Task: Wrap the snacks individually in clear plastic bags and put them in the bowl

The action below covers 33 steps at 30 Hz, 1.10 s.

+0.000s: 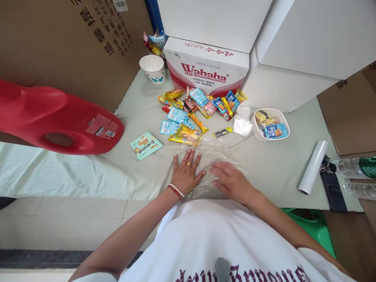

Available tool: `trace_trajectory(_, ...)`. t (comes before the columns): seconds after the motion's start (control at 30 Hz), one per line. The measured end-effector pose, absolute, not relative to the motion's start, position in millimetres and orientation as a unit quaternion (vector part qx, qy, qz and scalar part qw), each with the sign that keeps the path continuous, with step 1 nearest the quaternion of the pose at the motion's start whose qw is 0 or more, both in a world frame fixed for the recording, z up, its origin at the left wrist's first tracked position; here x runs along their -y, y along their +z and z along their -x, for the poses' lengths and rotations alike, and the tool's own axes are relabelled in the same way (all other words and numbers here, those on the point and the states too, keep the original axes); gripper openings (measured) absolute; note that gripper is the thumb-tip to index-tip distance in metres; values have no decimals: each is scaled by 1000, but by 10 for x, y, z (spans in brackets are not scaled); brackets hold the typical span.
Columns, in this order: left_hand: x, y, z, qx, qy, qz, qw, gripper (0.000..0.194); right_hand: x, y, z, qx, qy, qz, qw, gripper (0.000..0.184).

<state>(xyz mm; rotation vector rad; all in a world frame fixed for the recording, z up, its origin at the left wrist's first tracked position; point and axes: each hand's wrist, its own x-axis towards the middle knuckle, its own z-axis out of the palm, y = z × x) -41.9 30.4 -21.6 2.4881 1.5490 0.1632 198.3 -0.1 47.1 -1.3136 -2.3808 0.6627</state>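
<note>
A clear plastic bag [207, 178], crinkled and see-through, lies flat at the table's front edge. My left hand [187, 172] rests palm down on its left part with the fingers spread. Over the right part is my right hand [230, 180], blurred by motion, its fingers stretched to the left and holding nothing that I can see. Just beyond my hands lies a loose pile of wrapped snacks [186, 135] in yellow, blue and red packets. A mint-green packet [146, 145] is left of my left hand. One small yellow-and-dark stick packet [222, 132] lies apart.
A white tub [286, 124] holds several packets, beside crumpled white tissue [242, 121]. Behind stand a Wahaha carton [205, 72] and a paper cup [153, 69]. A red jug [67, 117] is at left. At right are a white roll [313, 167], a black phone-like slab [333, 192] and plastic bottles [349, 166].
</note>
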Motion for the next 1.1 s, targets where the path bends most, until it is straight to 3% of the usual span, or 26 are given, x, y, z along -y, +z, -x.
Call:
trace_trajectory(0.07, -314, -214, 458, -513, 53, -850, 102, 67, -120, 271, -1836, 880, 216, 409, 111, 44)
trace_trajectory(0.2, -354, -220, 598, -486, 61, -864, 114, 72, -274, -55, -2282, 805, 119, 578, 56, 50)
trace_trajectory(0.37, -380, -236, 705, -466, 66, -873, 126, 71, -489, 230, -2889, 710, 80, 698, 48, 43)
trace_trajectory(0.5, -376, -225, 696, -469, 65, -871, 130, 70, -1055, 481, -2598, 743, 87, 661, 57, 43)
trace_trajectory(0.6, -370, -220, 692, -471, 67, -870, 131, 69, -1612, 468, -2252, 796, 112, 594, -7, 40)
trace_trajectory(0.7, -369, -230, 702, -472, 70, -869, 134, 70, -2065, 389, -2082, 779, 82, 619, -57, 38)
trace_trajectory(0.87, -369, -252, 713, -475, 72, -866, 136, 70, -2379, 290, -2068, 702, 9, 711, -46, 39)
trace_trajectory(1.1, -376, -242, 709, -477, 70, -865, 137, 70, -2396, 121, -1942, 620, 60, 782, -19, 55)
